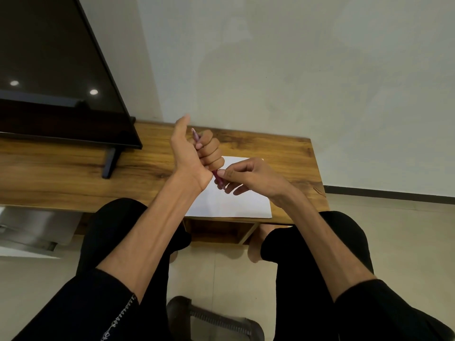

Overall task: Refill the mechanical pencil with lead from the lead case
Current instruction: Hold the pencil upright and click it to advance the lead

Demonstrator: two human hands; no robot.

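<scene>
A purple-red mechanical pencil (196,138) is held upright and tilted above the white paper (231,203). My left hand (197,153) is wrapped around its barrel, thumb stretched upward, with one end of the pencil poking out above the fingers. My right hand (246,175) pinches the pencil's lower end between thumb and fingertips, just below the left fist. The lead case is not in sight; the hands may hide it.
A low wooden table (73,173) runs along the wall, with a dark TV screen (49,70) on its stand at the left. The paper lies near the table's front edge. My knees in black trousers are below, and a sandal (211,318) lies on the tiled floor.
</scene>
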